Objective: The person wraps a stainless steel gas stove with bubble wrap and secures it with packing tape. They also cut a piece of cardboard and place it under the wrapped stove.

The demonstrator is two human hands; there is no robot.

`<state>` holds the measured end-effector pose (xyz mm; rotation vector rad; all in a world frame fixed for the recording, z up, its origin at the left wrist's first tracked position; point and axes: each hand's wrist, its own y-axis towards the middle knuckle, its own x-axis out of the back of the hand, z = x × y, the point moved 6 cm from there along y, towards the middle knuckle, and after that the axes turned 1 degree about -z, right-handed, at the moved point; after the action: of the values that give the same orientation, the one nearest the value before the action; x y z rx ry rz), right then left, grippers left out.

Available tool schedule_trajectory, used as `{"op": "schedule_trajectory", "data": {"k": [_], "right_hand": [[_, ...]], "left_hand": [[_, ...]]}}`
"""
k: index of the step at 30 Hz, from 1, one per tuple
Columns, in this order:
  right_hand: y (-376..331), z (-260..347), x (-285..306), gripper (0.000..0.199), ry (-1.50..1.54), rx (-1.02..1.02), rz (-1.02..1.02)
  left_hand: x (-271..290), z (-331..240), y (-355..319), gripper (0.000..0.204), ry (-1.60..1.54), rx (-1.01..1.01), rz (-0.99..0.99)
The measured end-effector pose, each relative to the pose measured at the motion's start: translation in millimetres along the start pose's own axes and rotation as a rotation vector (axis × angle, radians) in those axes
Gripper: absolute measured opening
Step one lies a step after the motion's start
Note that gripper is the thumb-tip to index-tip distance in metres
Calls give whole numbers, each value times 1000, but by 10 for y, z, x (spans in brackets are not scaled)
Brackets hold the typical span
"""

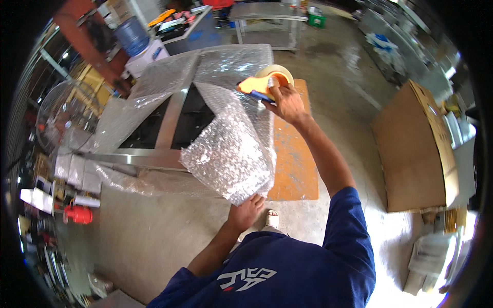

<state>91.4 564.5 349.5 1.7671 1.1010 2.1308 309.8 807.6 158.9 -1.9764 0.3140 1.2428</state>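
Here we look down on our two bare arms reaching over a metal frame (172,120) that lies on the concrete floor (154,241), swathed in bubble wrap (231,149). Our right hand (288,104) is stretched out ahead and closed around the handle of an orange tape gun (267,82), its pale roll of tape sitting on top; the gun's front end rests against the wrap, at the upper edge of the loose flap, though we cannot tell whether tape is already stuck down. Our left hand (246,211) is lower and nearer to us, fingers pinching the bottom corner of that same flap, which hangs in a crumpled sheet between the two hands. The rest of the wrap lies spread over the frame's far end and left side, dark gaps showing between the bars. Just right of the frame an orange mat (295,164) lies flat on the floor. Well apart to the right, a big cardboard sheet (411,154) rests. To the left stands a fan (64,120), and near it a small red canister (78,214).
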Motion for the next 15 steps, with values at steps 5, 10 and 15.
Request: {"op": "schedule_trajectory", "data": {"k": [5,10,15], "right_hand": [[-1095,379,890,43,-154,-42,-217],[-2038,990,1613,47,-394,-130,-307],[-2991,1659,1707,45,-309,-407,-141]], "left_hand": [[93,-172,64,43,20,158,173],[6,-264,2,37,145,258,257],[-40,-310,29,47,189,353,167]]}}
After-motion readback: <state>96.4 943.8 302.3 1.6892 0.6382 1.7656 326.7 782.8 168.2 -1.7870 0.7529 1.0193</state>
